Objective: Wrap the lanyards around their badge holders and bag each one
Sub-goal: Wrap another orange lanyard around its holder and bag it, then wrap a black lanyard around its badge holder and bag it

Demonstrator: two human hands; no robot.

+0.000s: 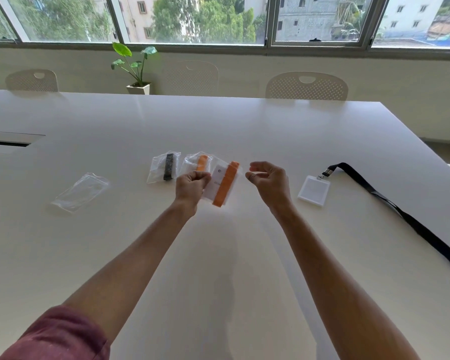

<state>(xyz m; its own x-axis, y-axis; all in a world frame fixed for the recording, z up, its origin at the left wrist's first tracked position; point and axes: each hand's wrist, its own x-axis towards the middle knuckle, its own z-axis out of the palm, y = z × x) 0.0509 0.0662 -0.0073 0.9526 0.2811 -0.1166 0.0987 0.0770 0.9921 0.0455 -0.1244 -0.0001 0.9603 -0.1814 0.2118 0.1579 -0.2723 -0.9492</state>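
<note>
My left hand is shut on the left edge of a clear bag holding a badge holder wrapped in an orange lanyard, lifted above the table. My right hand hovers just right of that bag, fingers curled, pinching at or near its right edge. Behind lie two filled bags: one with a black-wrapped badge, one with an orange-wrapped badge. A stack of empty clear bags lies to the left. To the right a clear badge holder lies flat with its black lanyard stretched out unwrapped.
The white table has a cable hatch at far left. White chairs and a potted plant stand beyond the far edge under the windows. The table's right edge runs diagonally near the black lanyard.
</note>
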